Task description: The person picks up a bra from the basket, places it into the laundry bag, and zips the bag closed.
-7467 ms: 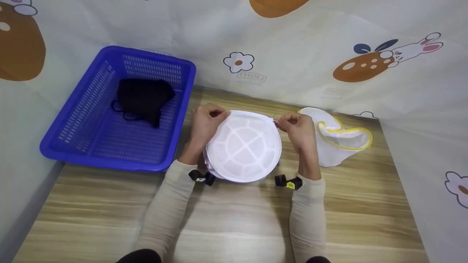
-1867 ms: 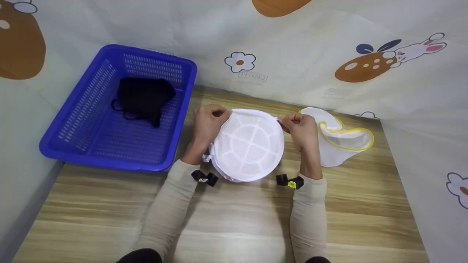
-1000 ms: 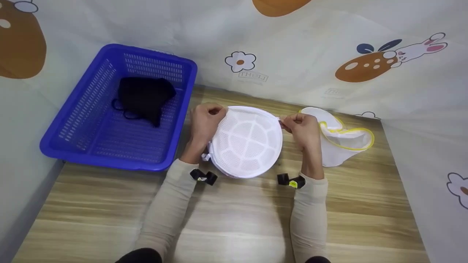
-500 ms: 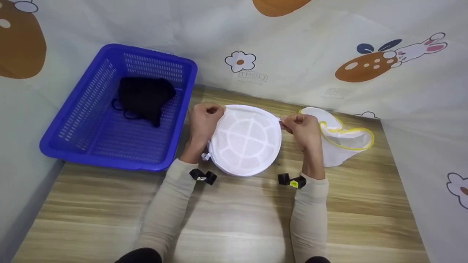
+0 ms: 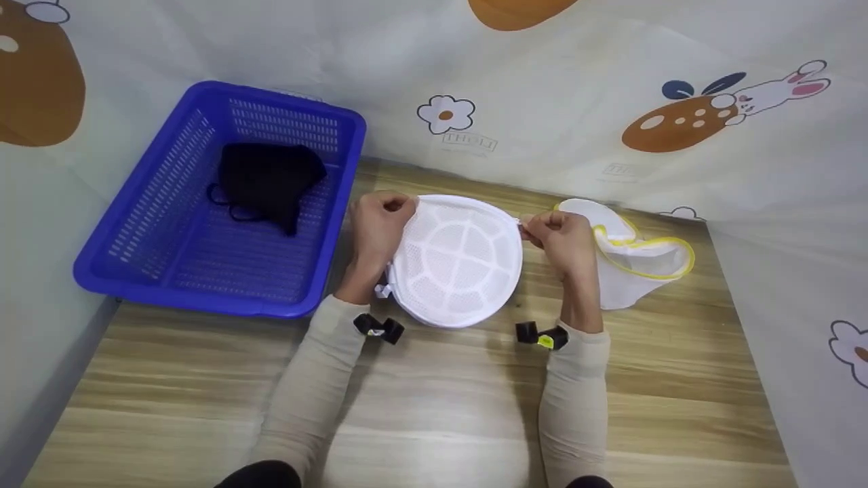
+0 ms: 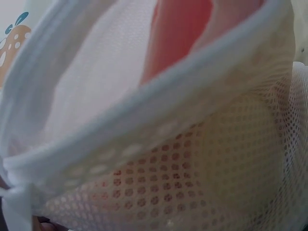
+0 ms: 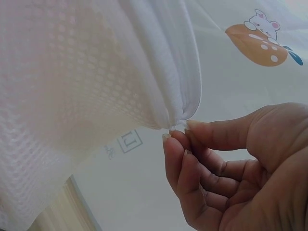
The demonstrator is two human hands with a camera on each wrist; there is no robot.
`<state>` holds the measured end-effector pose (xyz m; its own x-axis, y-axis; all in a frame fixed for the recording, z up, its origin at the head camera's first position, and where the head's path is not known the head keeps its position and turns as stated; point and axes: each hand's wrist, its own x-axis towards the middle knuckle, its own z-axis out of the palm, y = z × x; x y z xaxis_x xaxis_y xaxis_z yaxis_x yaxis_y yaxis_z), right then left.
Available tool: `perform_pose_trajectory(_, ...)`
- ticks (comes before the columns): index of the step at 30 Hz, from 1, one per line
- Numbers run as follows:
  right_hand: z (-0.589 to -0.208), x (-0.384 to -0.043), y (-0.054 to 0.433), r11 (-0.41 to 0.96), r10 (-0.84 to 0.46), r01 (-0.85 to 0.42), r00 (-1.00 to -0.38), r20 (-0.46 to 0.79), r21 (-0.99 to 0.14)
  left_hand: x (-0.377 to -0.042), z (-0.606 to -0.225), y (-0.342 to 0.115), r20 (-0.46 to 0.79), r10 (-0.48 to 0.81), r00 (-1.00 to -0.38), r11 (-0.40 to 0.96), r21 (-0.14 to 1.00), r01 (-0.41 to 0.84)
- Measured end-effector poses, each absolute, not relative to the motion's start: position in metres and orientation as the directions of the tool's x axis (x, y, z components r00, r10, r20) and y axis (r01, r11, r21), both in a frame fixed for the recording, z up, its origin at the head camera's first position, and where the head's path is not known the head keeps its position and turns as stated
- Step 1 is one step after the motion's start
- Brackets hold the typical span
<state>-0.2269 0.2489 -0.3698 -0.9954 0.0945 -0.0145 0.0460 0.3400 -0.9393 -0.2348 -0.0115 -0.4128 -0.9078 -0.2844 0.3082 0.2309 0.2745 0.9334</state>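
A round white mesh laundry bag [image 5: 461, 264] is held up in front of me, its ribbed circular face turned up in the head view. My left hand [image 5: 380, 227] pinches its rim at the upper left. At the upper right, my right hand [image 5: 559, 244] pinches a small bit at the end of the rim's seam, between thumb and fingertips. The left wrist view looks in through the bag's gaping edge: pink-red cloth [image 6: 178, 38] lies inside, and a pale rounded shape [image 6: 245, 149] shows through the mesh. A small white tab [image 5: 383, 291] sticks out at the bag's left side.
On the left stands a blue plastic basket [image 5: 203, 305] holding a black cloth item [image 5: 264, 183] with thin loops. To the right, a second white mesh bag [image 5: 620, 288] with yellow trim sits open on the wooden table [image 5: 678, 379]. A printed curtain [image 5: 542, 88] hangs behind.
Both hands keep their pinch throughout. The bag has turned a little and shifted slightly up, and its white side tab has come into view. Over the last half second hardly anything moves.
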Motion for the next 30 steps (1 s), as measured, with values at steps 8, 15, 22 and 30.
perform_pose_trajectory(8,-0.3697,-0.2271,0.2483,0.327,0.082,0.042,-0.996,-0.016,-0.944,-0.2353,-0.4134,-0.0123,0.306,-0.316,-0.898,0.272,0.936,0.223)
perform_pose_trajectory(15,-0.3696,-0.2268,0.2492,0.32,0.097,0.054,-0.995,-0.024,-0.946,-0.2351,-0.4127,-0.0124,0.287,-0.331,-0.899,0.272,0.941,0.2)
perform_pose_trajectory(22,-0.3699,-0.2262,0.2517,0.329,0.128,0.078,-0.991,-0.038,-0.941,-0.2343,-0.4099,-0.0124,0.273,-0.275,-0.922,0.291,0.937,0.191)
perform_pose_trajectory(30,-0.3718,-0.2294,0.254,0.338,0.161,0.071,-0.987,-0.017,-0.938,-0.2349,-0.4101,-0.0121,0.311,-0.03,-0.95,0.3,0.909,0.288)
